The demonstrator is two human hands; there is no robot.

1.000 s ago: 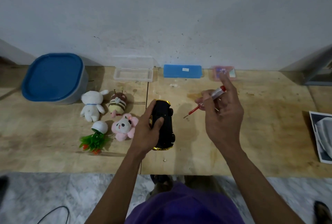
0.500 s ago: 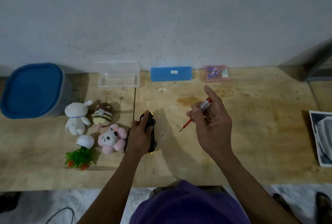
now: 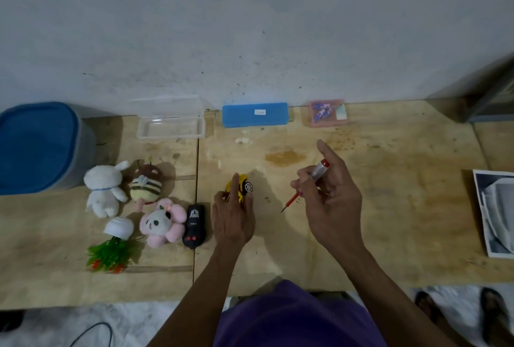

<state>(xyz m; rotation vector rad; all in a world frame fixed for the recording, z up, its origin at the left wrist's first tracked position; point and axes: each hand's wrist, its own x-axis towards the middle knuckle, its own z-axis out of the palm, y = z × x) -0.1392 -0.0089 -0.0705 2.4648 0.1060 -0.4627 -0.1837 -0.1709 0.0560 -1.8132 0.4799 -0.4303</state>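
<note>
yellow toy car, frame centre, gripped by left hand; screwdriver pinched in right hand; risk: tip may skid off should the wheeled car roll.

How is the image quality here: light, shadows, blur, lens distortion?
Head view: dim, bluish light, no glare; soft shadows fall right of the left hand and yellow toy car; the right hand and screwdriver look slightly soft; the wide-angle lens bows the table edges toward the corners.

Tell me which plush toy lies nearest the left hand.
The pink plush, beside the black toy; the white rabbit and striped bee lie farther from the left hand.
</note>
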